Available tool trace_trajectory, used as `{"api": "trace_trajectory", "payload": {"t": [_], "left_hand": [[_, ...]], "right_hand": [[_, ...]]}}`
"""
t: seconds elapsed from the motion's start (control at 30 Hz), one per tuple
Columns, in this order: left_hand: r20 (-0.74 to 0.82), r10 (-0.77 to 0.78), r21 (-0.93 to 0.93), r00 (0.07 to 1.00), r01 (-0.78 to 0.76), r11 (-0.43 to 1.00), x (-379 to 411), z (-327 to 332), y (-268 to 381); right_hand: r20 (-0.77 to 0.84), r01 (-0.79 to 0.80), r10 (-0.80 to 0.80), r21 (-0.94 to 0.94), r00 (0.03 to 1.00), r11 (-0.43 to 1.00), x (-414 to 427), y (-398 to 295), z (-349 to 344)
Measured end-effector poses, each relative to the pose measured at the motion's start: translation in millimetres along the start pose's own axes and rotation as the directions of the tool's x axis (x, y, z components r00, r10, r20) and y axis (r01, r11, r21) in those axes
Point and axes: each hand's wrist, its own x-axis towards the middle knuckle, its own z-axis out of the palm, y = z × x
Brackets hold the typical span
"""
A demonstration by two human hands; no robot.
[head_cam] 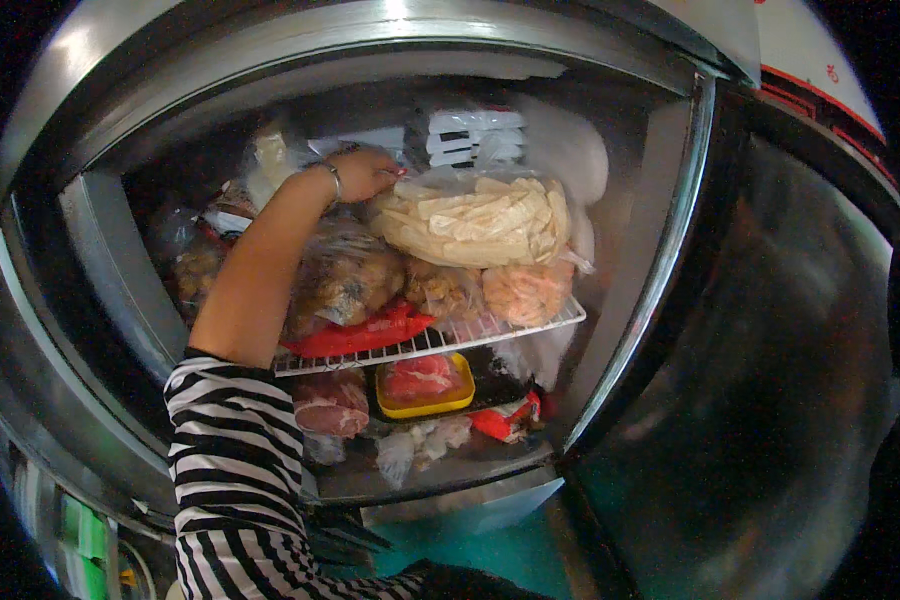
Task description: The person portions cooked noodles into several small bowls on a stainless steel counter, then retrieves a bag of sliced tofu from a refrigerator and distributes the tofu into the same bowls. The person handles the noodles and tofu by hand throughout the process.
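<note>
My left hand (361, 174), with a bracelet at the wrist, reaches over the upper wire shelf of an open freezer or fridge cabinet. Its curled fingers are at the upper left edge of a clear plastic bag of flat beige strips (487, 221). Whether they grip the plastic cannot be made out. Below the wrist lies a clear bag of brownish food (352, 281). Behind the hand are a white packet (367, 140) and a clear bag with a pale yellowish block (271, 154). My right hand is out of view.
White packs (476, 137) are stacked at the back. A bag of pinkish food (529, 291) and a red packet (367, 330) lie on the wire shelf (510, 330). Below are a yellow tray (424, 409) with red meat and a large meat piece (331, 405). The dark door (750, 360) stands open at right.
</note>
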Motion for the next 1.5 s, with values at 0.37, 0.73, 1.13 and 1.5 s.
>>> {"api": "trace_trajectory", "payload": {"t": [0.37,0.73,1.13,1.5], "left_hand": [[-0.188,-0.257,0.279,0.948,0.303,0.911,50.0,35.6,-67.7],[0.117,0.401,0.069,0.909,-0.410,0.910,141.6,29.6,84.4],[0.224,0.004,-0.018,0.975,0.000,1.000,125.1,33.4,58.8],[-0.218,-0.209,-0.269,0.953,0.147,0.952,91.9,16.9,102.4]], "right_hand": [[-0.006,-0.041,0.041,-0.002,0.999,0.999,5.0,6.7,12.4],[0.357,0.232,-0.285,0.184,0.890,0.955,-134.8,-124.4,148.0],[0.097,-0.001,-0.006,0.073,0.995,0.997,-30.8,-21.9,36.0],[0.211,0.050,-0.081,0.149,0.974,0.988,-115.3,-72.0,68.2]]}}
